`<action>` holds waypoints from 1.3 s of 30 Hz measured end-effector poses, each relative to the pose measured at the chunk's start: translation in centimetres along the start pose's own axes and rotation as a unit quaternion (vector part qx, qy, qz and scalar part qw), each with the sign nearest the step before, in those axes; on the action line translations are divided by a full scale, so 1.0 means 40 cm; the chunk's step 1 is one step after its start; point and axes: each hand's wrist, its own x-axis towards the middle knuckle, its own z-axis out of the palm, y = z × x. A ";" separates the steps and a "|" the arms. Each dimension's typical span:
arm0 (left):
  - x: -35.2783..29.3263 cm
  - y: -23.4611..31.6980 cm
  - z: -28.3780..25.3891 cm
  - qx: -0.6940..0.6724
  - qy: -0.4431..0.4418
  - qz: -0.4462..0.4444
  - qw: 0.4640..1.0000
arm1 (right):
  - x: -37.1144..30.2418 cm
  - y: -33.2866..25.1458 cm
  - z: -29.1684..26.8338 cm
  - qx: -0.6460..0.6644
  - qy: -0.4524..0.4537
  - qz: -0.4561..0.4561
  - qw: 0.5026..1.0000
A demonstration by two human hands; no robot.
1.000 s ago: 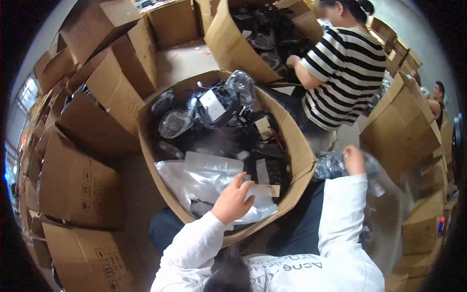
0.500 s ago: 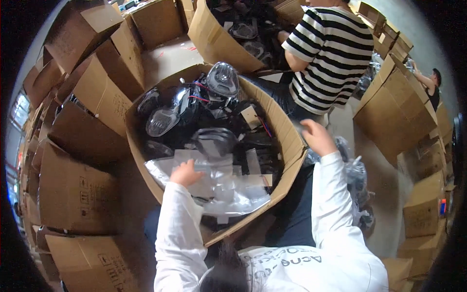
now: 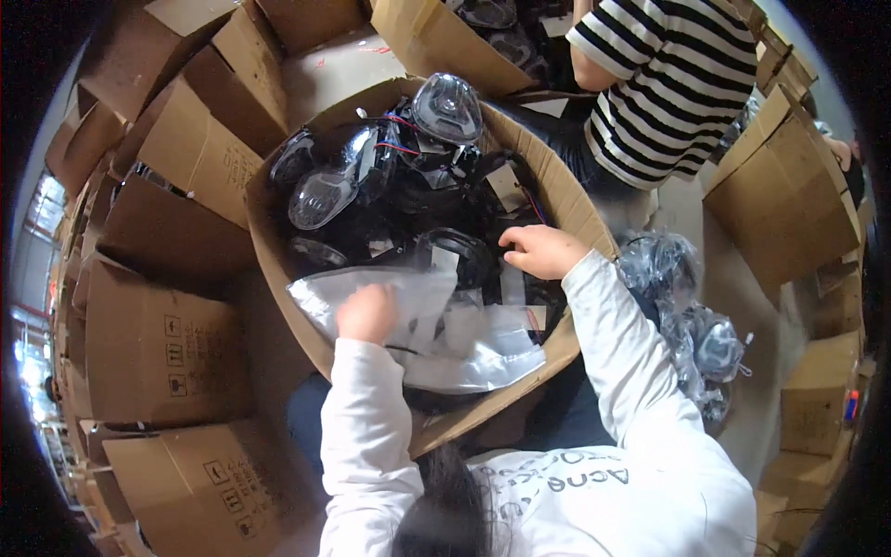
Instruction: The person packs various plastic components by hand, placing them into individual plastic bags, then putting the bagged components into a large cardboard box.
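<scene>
A large open cardboard box [image 3: 278,311] stands before me, holding several black lamp-like units with clear rounded lenses [image 3: 447,109] and thin red and blue wires. Across its near side lie clear plastic bags [image 3: 473,357]. Over the left part of these bags is my left hand [image 3: 367,314]; it is smeared by motion, and whether its fingers grip the plastic is unclear. My right hand [image 3: 545,252] hovers inside the box's right edge, above the dark units, fingers bent but apart with nothing visible in them.
Several plastic-wrapped units [image 3: 701,339] lie on the floor to my right. Someone in a striped shirt [image 3: 673,84] works at another box [image 3: 445,46] ahead. Cardboard boxes [image 3: 167,348] line the left side, and more boxes [image 3: 784,186] stand at the right.
My right hand has moved from outside the box's right edge to over its contents. My left hand stays over the plastic bags, its fingers more drawn in. The view has shifted slightly.
</scene>
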 end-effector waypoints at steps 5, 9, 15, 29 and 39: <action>-0.036 -0.008 -0.111 -0.244 0.350 0.149 0.892 | 0.043 -0.017 0.021 0.040 -0.036 -0.031 0.998; -0.025 -0.002 -0.102 -0.760 0.120 0.086 0.633 | 0.049 -0.051 0.017 0.153 -0.174 -0.065 0.971; 0.017 0.051 -0.005 -0.811 0.027 0.030 0.583 | 0.060 -0.135 0.023 0.218 -0.237 -0.179 0.930; 0.024 0.091 0.029 -0.719 0.026 0.168 0.673 | 0.047 -0.107 0.037 0.418 -0.085 -0.060 0.903; -0.023 0.123 0.066 -0.612 0.055 0.208 0.761 | 0.001 -0.102 0.058 0.562 -0.001 -0.036 0.826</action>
